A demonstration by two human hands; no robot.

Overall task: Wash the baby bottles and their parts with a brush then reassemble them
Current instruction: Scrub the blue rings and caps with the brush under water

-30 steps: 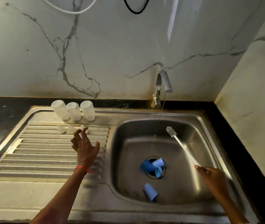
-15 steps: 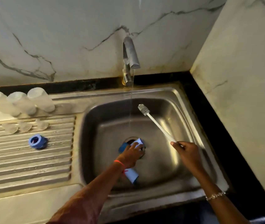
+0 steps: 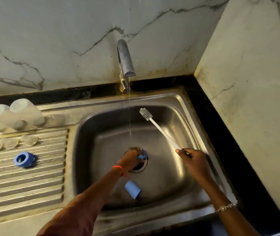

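My left hand (image 3: 132,159) is down at the sink drain, its fingers curled around a blue bottle part (image 3: 141,157) that mostly hides under them. My right hand (image 3: 193,160) grips the handle of a white bottle brush (image 3: 159,129), whose bristle head points up toward the tap. Another blue cap (image 3: 132,189) lies on the sink floor near the front wall. A blue screw ring (image 3: 24,159) rests on the ribbed drainboard (image 3: 25,181). Three clear bottles (image 3: 14,114) stand upside down at the back left, with clear nipples (image 3: 10,143) in front of them.
The tap (image 3: 125,60) runs a thin stream of water into the steel sink basin (image 3: 166,167). A black counter edge (image 3: 221,133) and marble walls (image 3: 248,82) close in the right side and back.
My left hand left the drainboard, where the blue ring now lies, and reached into the sink drain to close on a blue part. The brush hand stayed nearly still; the view turned right.
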